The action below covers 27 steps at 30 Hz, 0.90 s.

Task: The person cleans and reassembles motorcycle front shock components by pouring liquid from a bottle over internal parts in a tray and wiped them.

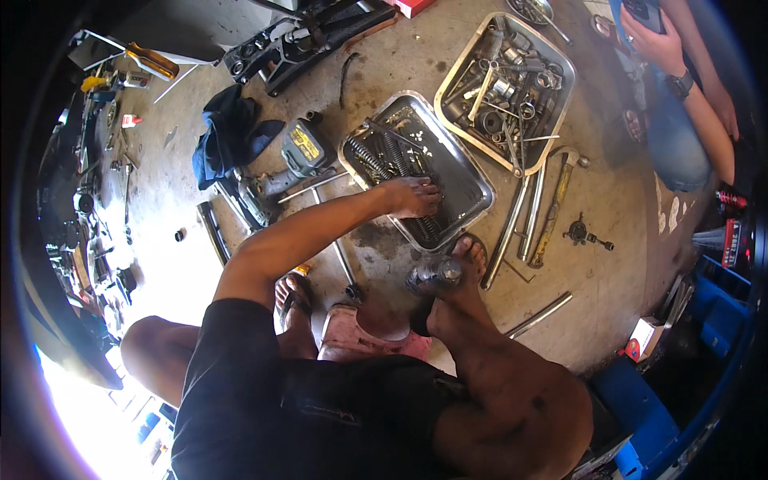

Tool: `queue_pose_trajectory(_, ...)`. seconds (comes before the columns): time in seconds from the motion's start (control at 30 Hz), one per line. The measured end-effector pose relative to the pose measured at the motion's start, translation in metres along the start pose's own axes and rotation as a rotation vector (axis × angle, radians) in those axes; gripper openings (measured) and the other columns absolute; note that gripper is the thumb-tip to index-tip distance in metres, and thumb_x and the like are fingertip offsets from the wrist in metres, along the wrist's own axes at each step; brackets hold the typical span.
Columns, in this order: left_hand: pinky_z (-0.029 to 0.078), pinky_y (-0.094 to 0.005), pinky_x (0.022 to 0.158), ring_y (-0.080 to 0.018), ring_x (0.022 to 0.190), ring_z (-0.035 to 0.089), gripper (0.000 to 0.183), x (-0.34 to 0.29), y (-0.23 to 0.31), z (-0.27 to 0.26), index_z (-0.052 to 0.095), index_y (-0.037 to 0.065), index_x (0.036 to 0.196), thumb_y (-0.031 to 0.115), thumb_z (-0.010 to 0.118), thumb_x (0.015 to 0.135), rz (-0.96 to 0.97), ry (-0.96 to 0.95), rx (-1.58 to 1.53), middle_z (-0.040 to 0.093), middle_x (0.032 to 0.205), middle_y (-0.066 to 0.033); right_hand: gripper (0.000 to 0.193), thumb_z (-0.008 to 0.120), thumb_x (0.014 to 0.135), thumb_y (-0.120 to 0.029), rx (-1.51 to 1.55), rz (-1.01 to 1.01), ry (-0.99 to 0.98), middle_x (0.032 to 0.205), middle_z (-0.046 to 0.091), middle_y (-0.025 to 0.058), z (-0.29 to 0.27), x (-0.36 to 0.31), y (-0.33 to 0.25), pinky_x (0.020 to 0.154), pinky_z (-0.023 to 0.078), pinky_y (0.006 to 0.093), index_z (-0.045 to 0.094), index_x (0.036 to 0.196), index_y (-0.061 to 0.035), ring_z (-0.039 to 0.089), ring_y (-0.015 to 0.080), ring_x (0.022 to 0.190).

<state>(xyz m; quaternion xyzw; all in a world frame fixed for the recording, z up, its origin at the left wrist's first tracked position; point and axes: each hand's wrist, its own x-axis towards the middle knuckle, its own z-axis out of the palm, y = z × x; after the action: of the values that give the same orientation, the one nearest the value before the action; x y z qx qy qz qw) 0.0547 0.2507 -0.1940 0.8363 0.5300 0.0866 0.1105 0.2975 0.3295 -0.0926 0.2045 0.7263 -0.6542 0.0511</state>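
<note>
My left hand (414, 197) reaches down into a metal tray (478, 154) with oily dark liquid in it. Its fingers are curled downward over the parts there; whatever they grip is hidden beneath them. Dark coil springs (394, 154) lie in the tray beyond the hand, and another coil spring (430, 230) shows just on the near side of it. Small pale bits float or lie near the tray's far end. My right hand is out of sight. A dark, shiny rounded object (434, 274), whose kind I cannot make out, is beside my right foot.
A second tray (570, 96) holds sockets, wrenches and other metal parts. Metal tubes (507, 232) and a yellow-handled hammer (552, 212) lie at right. A cordless power tool (280, 170) and dark cloth (226, 132) are left. Another person's hand (652, 44) holds a phone.
</note>
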Motion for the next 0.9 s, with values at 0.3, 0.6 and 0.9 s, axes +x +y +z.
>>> queue_pose_trajectory(0.3, 0.039, -0.0423, 0.104, -0.0306, 0.122, 0.047, 0.046, 0.009, 0.001, -0.020, 0.058, 0.004, 0.116, 0.028, 0.063, 0.077, 0.097, -0.033, -0.007, 0.046, 0.132, -0.0168, 0.070, 0.087, 0.065, -0.028, -0.964, -0.301, 0.480, 0.100, 0.068, 0.0147, 0.000, -0.012, 0.029, 0.089, 0.049, 0.0366, 0.056, 0.121, 0.0013, 0.065, 0.0238, 0.096)
queue_pose_trajectory(0.6, 0.035, -0.0461, 0.102, -0.0301, 0.115, 0.048, 0.057, 0.004, 0.012, -0.070, 0.043, 0.004, 0.129, 0.033, 0.064, 0.085, -0.113, 0.172, -0.116, 0.049, 0.114, -0.0156, 0.064, 0.086, 0.067, -0.024, -0.060, -0.132, 0.251, 0.098, 0.069, 0.0151, -0.044, -0.042, -0.028, 0.085, 0.051, 0.0362, 0.056, 0.118, 0.0013, 0.066, 0.0232, 0.090)
queue_pose_trajectory(0.9, 0.037, -0.0435, 0.104, -0.0312, 0.114, 0.050, 0.045, -0.005, 0.048, -0.150, 0.039, 0.004, 0.131, 0.011, 0.051, 0.087, -0.371, 0.827, -0.616, 0.051, 0.117, -0.0169, 0.054, 0.085, 0.069, -0.024, -0.366, -0.075, 0.085, 0.097, 0.069, 0.0151, -0.101, -0.049, -0.118, 0.076, 0.053, 0.0334, 0.060, 0.111, 0.0007, 0.068, 0.0217, 0.083)
